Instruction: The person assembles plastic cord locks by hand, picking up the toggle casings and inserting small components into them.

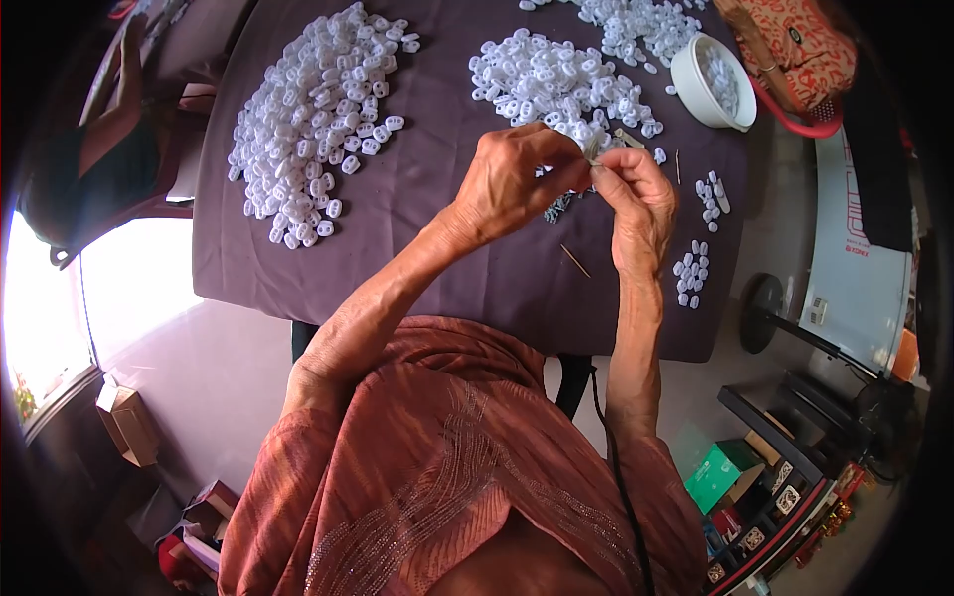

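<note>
My left hand [515,187] and my right hand [641,204] meet over the table, fingertips pinched together. Something small and pale sits between them, too small to make out. Just beyond them lies a heap of small white oval plastic pieces with two holes [556,79]. Partly hidden under my left hand is a little pile of grey-green bits [558,207]. A thin brown stick [574,260] lies on the cloth between my forearms. Right of my right hand are small groups of white pieces [692,270], with another thin stick [678,167] farther off.
A purple-brown cloth [427,149] covers the table. A larger heap of white pieces [308,119] spreads at the left. At the far right stands a white tub [691,84] holding more pieces, beside a red chair [815,127]. Another person's arm [114,119] shows at the far left.
</note>
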`<state>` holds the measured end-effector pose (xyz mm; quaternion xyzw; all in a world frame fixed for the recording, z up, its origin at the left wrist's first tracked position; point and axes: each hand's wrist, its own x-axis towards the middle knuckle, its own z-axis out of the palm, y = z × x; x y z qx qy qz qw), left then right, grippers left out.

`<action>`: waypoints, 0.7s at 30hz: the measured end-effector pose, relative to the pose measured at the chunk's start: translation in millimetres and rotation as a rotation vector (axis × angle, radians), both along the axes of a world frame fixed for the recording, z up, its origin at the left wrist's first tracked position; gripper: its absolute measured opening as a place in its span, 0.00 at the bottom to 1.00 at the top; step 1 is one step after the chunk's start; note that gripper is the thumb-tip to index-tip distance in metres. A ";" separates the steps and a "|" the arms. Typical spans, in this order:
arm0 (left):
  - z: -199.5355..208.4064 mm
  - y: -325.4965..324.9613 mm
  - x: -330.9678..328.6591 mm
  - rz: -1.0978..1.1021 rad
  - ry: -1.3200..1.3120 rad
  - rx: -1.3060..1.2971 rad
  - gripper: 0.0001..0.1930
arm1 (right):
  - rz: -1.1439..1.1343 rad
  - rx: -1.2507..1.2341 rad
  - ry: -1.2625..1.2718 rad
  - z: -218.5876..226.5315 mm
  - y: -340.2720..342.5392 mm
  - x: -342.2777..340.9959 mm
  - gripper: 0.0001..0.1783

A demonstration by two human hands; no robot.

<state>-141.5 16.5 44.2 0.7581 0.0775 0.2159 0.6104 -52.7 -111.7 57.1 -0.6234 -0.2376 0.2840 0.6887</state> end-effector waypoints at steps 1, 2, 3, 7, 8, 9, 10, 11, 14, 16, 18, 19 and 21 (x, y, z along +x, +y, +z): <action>-2.7 -3.6 0.2 0.103 -0.052 0.190 0.06 | -0.037 -0.049 -0.077 -1.2 0.5 -1.4 0.04; -4.5 -6.5 0.1 0.205 -0.104 0.380 0.06 | -0.074 -0.099 -0.155 -1.8 1.1 -2.7 0.04; -5.0 -7.9 -0.4 0.205 -0.104 0.382 0.06 | -0.074 -0.096 -0.155 -0.7 1.9 -4.2 0.04; -6.4 -11.8 0.7 0.281 -0.166 0.388 0.05 | -0.092 -0.214 -0.365 2.1 2.3 -5.5 0.04; -6.4 -12.5 1.1 0.279 -0.193 0.391 0.05 | -0.058 -0.240 -0.357 2.1 1.7 -4.9 0.04; -5.0 -11.8 0.8 0.275 -0.194 0.391 0.05 | -0.061 -0.240 -0.357 3.0 0.8 -4.7 0.04; -2.1 -10.3 -0.6 0.236 -0.152 0.411 0.05 | -0.024 -0.189 -0.241 5.0 -0.5 -4.6 0.06; -0.3 -9.0 -1.4 0.196 -0.110 0.430 0.06 | 0.012 -0.138 -0.125 5.9 -1.8 -4.1 0.07; 2.3 -8.9 -3.2 0.141 -0.094 0.241 0.05 | 0.101 -0.083 0.002 5.4 -5.5 2.1 0.08; 4.4 -8.5 -3.9 0.123 -0.096 0.254 0.05 | 0.128 -0.054 0.035 0.7 -7.4 6.3 0.08; 3.6 -7.4 -4.3 0.103 -0.074 0.265 0.04 | 0.179 -0.007 0.066 -6.2 -8.8 8.6 0.06; 3.0 -7.6 -4.8 0.096 -0.077 0.263 0.04 | 0.172 -0.008 0.063 -12.4 -10.2 9.2 0.06; 1.7 -8.4 -6.7 0.020 0.054 0.295 0.04 | 0.105 0.040 0.023 -23.6 -11.1 8.9 0.05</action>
